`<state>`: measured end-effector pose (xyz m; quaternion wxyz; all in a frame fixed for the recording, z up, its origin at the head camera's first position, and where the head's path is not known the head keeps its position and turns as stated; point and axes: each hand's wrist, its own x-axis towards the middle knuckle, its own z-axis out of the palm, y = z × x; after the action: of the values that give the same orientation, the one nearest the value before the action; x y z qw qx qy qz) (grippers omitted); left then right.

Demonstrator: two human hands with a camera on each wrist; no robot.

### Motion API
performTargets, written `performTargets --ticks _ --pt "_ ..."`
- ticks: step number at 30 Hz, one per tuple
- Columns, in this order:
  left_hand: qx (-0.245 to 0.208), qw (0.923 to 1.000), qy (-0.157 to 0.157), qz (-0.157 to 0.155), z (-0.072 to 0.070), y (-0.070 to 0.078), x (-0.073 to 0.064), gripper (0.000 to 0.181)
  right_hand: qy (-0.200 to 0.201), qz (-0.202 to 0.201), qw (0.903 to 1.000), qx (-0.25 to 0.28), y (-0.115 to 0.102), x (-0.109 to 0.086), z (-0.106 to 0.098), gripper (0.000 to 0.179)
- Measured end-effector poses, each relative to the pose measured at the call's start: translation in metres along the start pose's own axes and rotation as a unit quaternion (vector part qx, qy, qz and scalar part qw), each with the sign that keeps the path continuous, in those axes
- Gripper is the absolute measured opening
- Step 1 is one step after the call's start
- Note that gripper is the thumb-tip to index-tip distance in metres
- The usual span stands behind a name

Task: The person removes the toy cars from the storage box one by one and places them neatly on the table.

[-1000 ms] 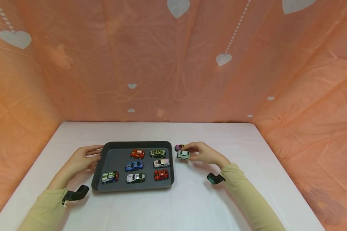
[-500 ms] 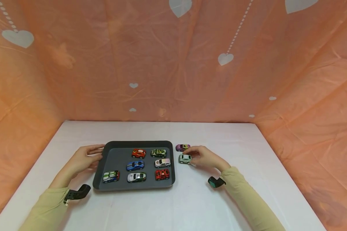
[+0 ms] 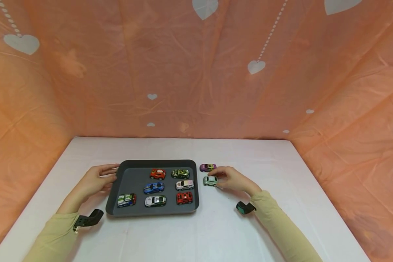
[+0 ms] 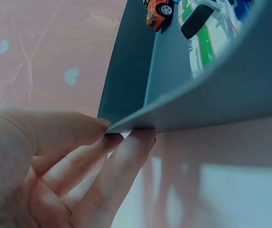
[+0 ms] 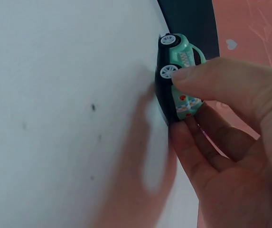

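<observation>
My right hand (image 3: 233,179) pinches a mint-green toy car (image 3: 210,181) between thumb and fingers, just right of the tray. In the right wrist view, the thumb presses the green car's (image 5: 185,80) side by a wheel; I cannot tell whether it touches the table. Close behind it, a purple toy car (image 3: 207,167) stands on the table. My left hand (image 3: 95,181) is at the left side of a dark grey tray (image 3: 131,214). The left wrist view has its thumb and fingertips around the tray's rim (image 4: 183,104), fingers on the outside.
Several toy cars sit in the tray, among them a blue car (image 3: 154,187), a red car (image 3: 184,198) and a green-striped car (image 3: 126,200). A white table (image 3: 157,240) lies under everything, with an orange heart-print cloth (image 3: 183,72) behind and on both sides.
My right hand has moved the green car slightly toward me, so more of the purple car shows. The left hand keeps its place at the tray.
</observation>
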<state>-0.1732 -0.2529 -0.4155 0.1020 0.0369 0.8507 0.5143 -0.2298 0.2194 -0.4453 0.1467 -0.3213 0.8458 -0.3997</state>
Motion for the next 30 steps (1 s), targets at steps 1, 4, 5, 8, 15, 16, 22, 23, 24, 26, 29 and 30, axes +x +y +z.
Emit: performTargets --ticks 1,4,5,8,15,16,22,23,24,26,29,30 --pt "0.000 1.0000 -0.001 0.001 0.000 0.000 0.000 0.053 0.000 0.000 1.0000 0.000 0.000 0.000 0.000 0.041" --pt "0.001 1.0000 -0.001 0.001 0.000 0.001 0.000 0.053 -0.001 0.000 1.0000 0.004 0.000 -0.001 0.000 0.042" --pt "0.001 1.0000 -0.001 0.003 0.000 0.001 0.000 0.053 0.000 0.000 1.0000 0.003 0.000 -0.001 0.000 0.042" --pt "0.001 1.0000 -0.001 0.001 0.000 0.001 0.000 0.053 0.001 0.002 1.0000 0.003 0.000 -0.002 0.000 0.042" --pt "-0.002 1.0000 -0.003 -0.007 -0.001 0.001 0.000 0.053 0.006 0.002 1.0000 -0.002 -0.001 -0.004 -0.002 0.042" --pt "-0.002 1.0000 -0.003 -0.006 -0.001 0.001 0.000 0.053 0.007 -0.001 1.0000 -0.004 -0.001 -0.005 -0.002 0.042" --pt "-0.004 1.0000 -0.004 -0.005 -0.001 0.001 0.000 0.053 0.018 -0.026 0.9994 0.015 -0.008 -0.008 -0.009 0.044" --pt "-0.004 1.0000 -0.004 -0.005 -0.002 0.001 0.000 0.053 0.020 -0.035 0.9990 0.019 -0.010 -0.008 -0.010 0.044" --pt "-0.003 1.0000 -0.004 -0.006 -0.002 0.001 0.000 0.053 0.022 -0.043 0.9986 0.022 -0.013 -0.008 -0.012 0.044" --pt "-0.002 1.0000 -0.004 -0.006 -0.002 0.001 0.000 0.053 0.025 -0.061 0.9975 0.025 -0.022 -0.009 -0.014 0.043" --pt "0.001 1.0000 -0.006 -0.006 -0.002 0.002 -0.001 0.053 0.023 -0.077 0.9962 0.033 -0.041 -0.010 -0.019 0.042" --pt "0.002 1.0000 -0.006 -0.006 -0.001 0.002 -0.001 0.053 0.022 -0.080 0.9960 0.034 -0.047 -0.010 -0.021 0.042"
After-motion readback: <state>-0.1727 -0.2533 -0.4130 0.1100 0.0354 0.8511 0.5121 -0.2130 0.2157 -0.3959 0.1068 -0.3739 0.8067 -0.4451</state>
